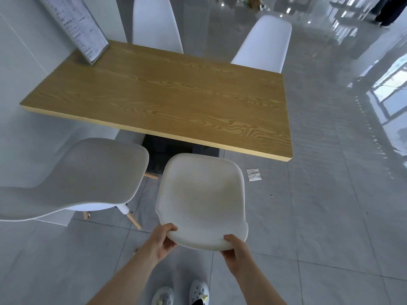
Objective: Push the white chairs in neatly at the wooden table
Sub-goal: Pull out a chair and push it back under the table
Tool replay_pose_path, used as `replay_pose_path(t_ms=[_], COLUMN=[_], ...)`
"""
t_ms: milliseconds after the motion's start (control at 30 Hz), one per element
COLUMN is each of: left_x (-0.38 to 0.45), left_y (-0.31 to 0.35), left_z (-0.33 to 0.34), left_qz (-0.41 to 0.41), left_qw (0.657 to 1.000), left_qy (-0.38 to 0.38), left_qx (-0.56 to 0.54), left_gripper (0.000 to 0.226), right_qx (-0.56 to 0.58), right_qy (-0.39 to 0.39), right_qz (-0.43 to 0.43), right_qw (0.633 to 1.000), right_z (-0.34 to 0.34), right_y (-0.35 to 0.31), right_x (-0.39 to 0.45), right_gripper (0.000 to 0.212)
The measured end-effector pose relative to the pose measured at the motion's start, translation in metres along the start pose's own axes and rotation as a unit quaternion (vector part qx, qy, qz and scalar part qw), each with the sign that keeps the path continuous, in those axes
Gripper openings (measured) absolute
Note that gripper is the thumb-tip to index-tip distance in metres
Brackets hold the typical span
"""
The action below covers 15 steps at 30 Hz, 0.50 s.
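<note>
A white chair stands at the near side of the wooden table, its seat front just under the table's near edge. My left hand grips the left of its backrest top. On the right of that backrest top sits my right hand, also gripping. A second white chair stands to the left, set back from the table and turned slightly. Two more white chairs stand at the far side, close against the table.
A framed menu board leans against the white wall at the table's far left corner. A scrap of paper lies on the glossy tiled floor right of my chair. Someone's legs show at the top right.
</note>
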<state>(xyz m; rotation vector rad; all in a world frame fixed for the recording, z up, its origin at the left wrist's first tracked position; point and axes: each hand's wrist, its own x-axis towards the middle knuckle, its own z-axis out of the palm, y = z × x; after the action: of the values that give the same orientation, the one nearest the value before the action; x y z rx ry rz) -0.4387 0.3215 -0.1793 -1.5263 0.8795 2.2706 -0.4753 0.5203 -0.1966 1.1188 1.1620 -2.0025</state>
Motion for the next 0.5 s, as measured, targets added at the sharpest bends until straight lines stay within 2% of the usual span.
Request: replay_pose_path(t_ms=[133,300,500], left_x=[-0.003,0.003,0.022], left_y=[0.008,0.019,0.020], left_z=[-0.004,-0.027,-0.044], left_qz=[-0.002,0.007,0.018], left_qw=[1.000,0.999,0.998], left_qy=[-0.020,-0.017,-0.034], left_qx=[0.010,0.033,0.056], left_gripper=[0.012,0.015,0.012], right_qx=[0.002,0.026,0.035], right_qy=[0.000,0.009,-0.004], right_qz=[-0.021,-0.021,-0.039], right_qw=[1.000,0.999,0.999], right_z=[0.007,0.017,0.022], right_y=[0.003,0.031,0.037], right_x=[-0.003,-0.007,-0.003], right_gripper=[0.020,0.036,0.023])
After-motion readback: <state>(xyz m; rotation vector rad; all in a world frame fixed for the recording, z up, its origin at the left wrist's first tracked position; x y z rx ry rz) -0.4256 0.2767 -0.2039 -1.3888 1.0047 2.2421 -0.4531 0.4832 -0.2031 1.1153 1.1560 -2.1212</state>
